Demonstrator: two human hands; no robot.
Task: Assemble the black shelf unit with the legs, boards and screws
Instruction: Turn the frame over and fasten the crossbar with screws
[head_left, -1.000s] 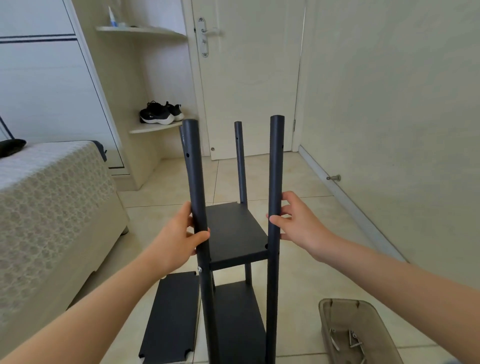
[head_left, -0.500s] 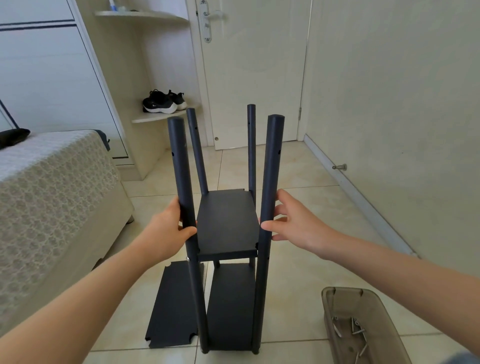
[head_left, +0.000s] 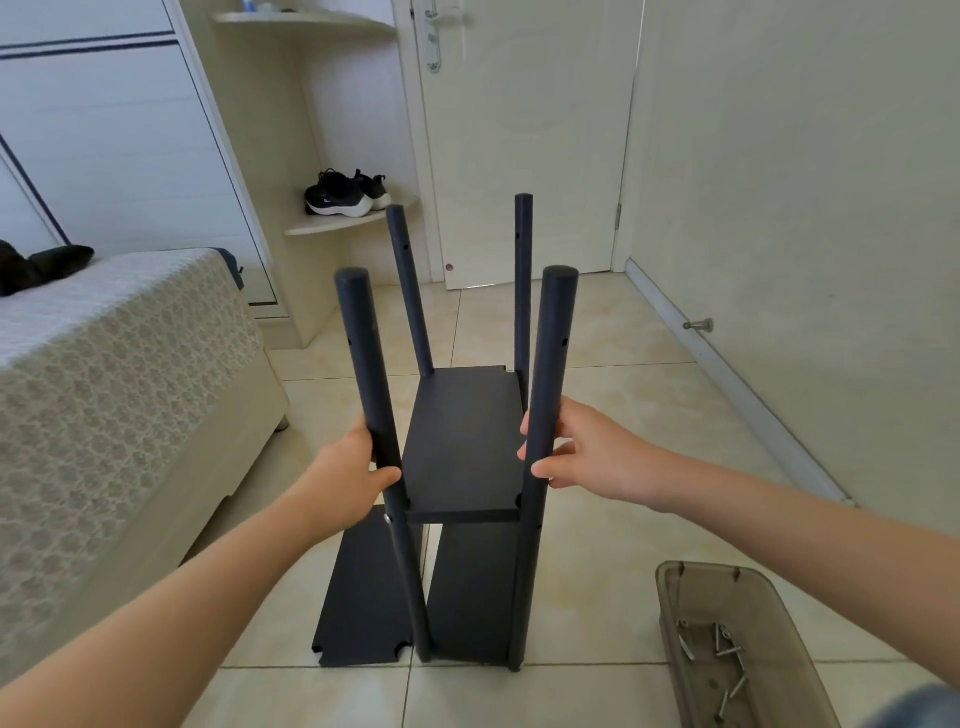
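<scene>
The black shelf unit (head_left: 462, 447) stands upright on the tiled floor, with several round legs and two boards fitted, one in the middle and one at the bottom. My left hand (head_left: 348, 478) grips the near left leg (head_left: 371, 395) just above the middle board. My right hand (head_left: 587, 457) holds the near right leg (head_left: 545, 395) at the same height, thumb in front and fingers behind. A loose black board (head_left: 358, 592) lies flat on the floor left of the unit. Several screws (head_left: 722, 654) lie in a clear brown tray (head_left: 691, 587) at the lower right.
A bed (head_left: 114, 395) with a patterned cover runs along the left. A white door (head_left: 524, 135) is straight ahead, and a wall (head_left: 810, 208) with a door stopper (head_left: 698, 326) is on the right. Black shoes (head_left: 345, 193) sit on a corner shelf.
The shelf unit has swung round and come upright, so all its legs now show. The view has dropped lower. Both hands kept their hold on the two near legs.
</scene>
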